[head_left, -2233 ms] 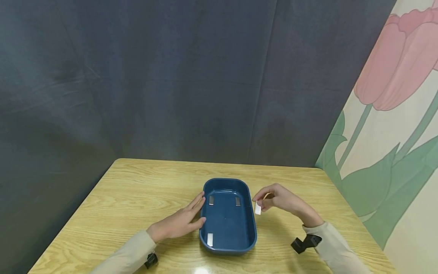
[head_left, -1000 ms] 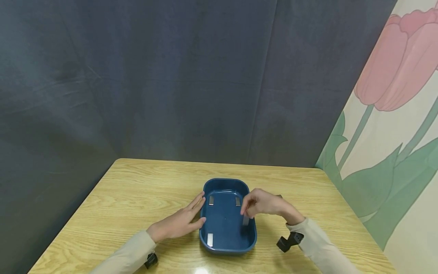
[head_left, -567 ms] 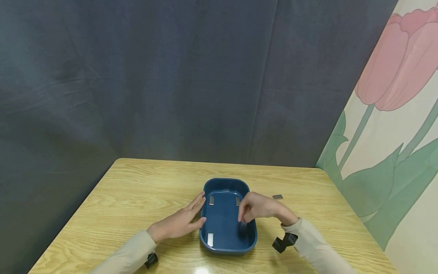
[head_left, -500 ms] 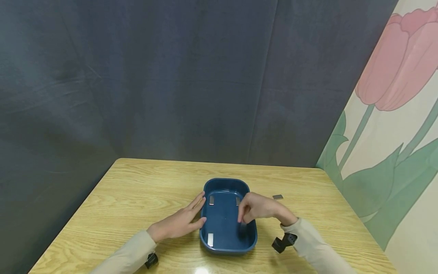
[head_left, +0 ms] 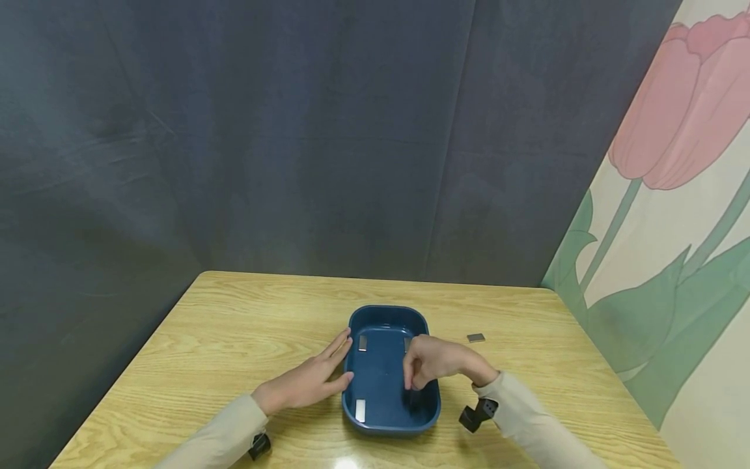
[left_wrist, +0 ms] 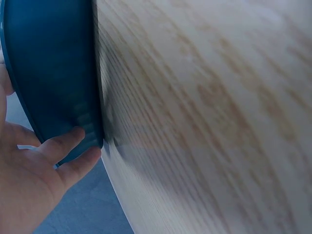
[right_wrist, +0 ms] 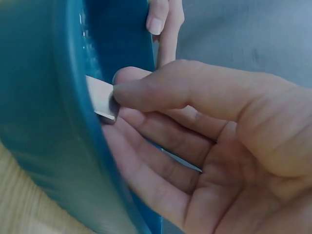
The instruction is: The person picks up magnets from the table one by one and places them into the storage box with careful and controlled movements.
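A deep blue plastic bin (head_left: 383, 381) with rounded corners stands on the table. My left hand (head_left: 307, 381) rests its spread fingers against the bin's left side; in the left wrist view, fingertips (left_wrist: 77, 132) touch the outer wall. My right hand (head_left: 433, 360) reaches over the right rim into the bin's near right part. Between its thumb and fingers it pinches a small flat rectangular block (right_wrist: 101, 95) with a pale shiny face, partly hidden by the rim. Inside lie similar blocks: one at the far left (head_left: 362, 343), one far right (head_left: 407, 342), partly covered by my hand, one near left (head_left: 360, 410).
Another small grey block (head_left: 476, 337) lies on the wooden table (head_left: 263, 312), right of the bin. A dark curtain (head_left: 293, 143) hangs behind the table, and a wall with a painted tulip (head_left: 674, 117) stands to the right.
My right hand has carried the block from beside the bin's right side over the rim and down inside, nearer to me. The block on the table has come into view. My left hand stays put.
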Demonstrator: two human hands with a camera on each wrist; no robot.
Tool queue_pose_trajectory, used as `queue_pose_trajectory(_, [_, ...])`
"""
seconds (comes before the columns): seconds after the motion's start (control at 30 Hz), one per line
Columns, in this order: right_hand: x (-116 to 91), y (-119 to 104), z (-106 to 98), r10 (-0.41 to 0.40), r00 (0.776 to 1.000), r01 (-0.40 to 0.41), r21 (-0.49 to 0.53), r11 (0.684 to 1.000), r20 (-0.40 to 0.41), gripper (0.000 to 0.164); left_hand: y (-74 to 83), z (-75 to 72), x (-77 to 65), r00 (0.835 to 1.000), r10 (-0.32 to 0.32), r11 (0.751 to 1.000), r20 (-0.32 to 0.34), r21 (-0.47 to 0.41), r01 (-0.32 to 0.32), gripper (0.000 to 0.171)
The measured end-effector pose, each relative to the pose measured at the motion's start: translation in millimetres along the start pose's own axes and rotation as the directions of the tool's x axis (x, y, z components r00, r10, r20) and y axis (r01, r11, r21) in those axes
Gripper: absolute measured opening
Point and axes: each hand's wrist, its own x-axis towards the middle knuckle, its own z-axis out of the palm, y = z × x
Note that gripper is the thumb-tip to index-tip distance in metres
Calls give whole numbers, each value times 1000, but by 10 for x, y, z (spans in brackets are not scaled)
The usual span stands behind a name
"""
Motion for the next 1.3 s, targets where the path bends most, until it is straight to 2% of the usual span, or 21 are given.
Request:
queue_pose_trajectory(0.13, [22,18,15,-1,1000,1,-32,999,3,21,2,-1,0,1000,-3,1000,0,-3,3,72])
queue_pose_trajectory(0.53, [83,21,90,32,996,-25,-78,997,87,22,10,-8,-5,1000,-4,1000,2,6,4,72])
queue_pose_trajectory(1.0, [158,33,171,139,989,-128,-180,975,51,28,12,-8,0,1000,-5,1000,2,6,5,72])
queue_pose_trajectory(1.3, [178,41,206,140,990,-133,-222,966,15,30,10,2,0,1000,-10,1000,4,1,10,72])
